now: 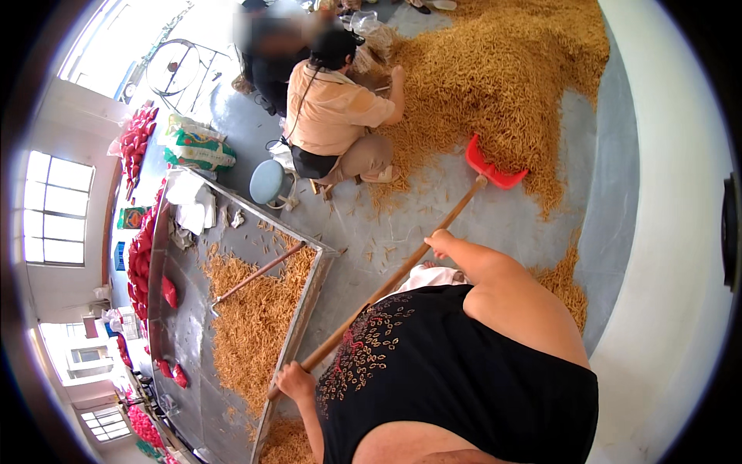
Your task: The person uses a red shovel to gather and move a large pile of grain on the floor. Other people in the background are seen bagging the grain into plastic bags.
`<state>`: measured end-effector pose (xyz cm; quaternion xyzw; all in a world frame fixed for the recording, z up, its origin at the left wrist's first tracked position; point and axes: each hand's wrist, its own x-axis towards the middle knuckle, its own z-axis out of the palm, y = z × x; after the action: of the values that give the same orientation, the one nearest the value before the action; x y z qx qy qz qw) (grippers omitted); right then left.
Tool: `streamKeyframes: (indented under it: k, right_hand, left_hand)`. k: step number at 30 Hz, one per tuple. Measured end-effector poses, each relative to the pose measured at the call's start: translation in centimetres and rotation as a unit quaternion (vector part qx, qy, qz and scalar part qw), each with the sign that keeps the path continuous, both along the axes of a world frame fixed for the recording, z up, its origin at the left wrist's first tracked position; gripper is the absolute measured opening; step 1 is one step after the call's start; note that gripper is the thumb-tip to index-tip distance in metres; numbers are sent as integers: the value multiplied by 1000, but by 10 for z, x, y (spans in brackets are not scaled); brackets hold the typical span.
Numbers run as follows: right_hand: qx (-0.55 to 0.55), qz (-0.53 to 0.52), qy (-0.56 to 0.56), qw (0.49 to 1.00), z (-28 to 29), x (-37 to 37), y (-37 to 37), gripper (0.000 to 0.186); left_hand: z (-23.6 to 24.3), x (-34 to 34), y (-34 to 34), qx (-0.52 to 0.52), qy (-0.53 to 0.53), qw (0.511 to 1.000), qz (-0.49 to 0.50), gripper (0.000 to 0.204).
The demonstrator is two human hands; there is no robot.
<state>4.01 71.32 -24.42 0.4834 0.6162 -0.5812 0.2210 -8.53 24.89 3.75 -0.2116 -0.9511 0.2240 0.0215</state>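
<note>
Both my hands grip the long wooden handle of a shovel with a red scoop. My left hand is wrapped round the handle near its lower-left end. Farther up the same handle, my right hand is closed round it, its arm stretched forward. The handle slants across in front of my black top toward the upper right. The scoop lies on the grey floor at the edge of a large heap of short golden-brown sticks, touching its near side. What the sticks are I cannot tell.
A person in a light orange shirt crouches at the heap's left, beside another in dark clothes. A blue stool stands behind them. At left, a metal-edged tray holds more sticks and a long-handled tool. Red bags line the far side.
</note>
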Motion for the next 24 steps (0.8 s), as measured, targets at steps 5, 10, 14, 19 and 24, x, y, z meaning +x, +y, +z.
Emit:
streamKeyframes:
  k: [5, 10, 14, 19, 24]
  right_hand:
    - [430, 270, 103, 856, -94, 89, 71, 32]
    - [199, 238, -41, 950, -36, 116, 66, 32]
    - [129, 136, -93, 978, -10, 111, 42, 27]
    - [102, 45, -25, 993, 30, 92, 1, 20]
    - [108, 51, -19, 993, 37, 83, -7, 19]
  left_hand:
    - [-77, -4, -35, 66, 27, 997, -14, 13]
    - [-101, 12, -62, 50, 1, 997, 67, 16]
    - [-123, 18, -80, 40, -43, 989, 137, 18]
    - [-152, 25, -103, -26, -74, 980, 185, 19]
    - [-170, 23, -114, -44, -84, 977, 190, 18]
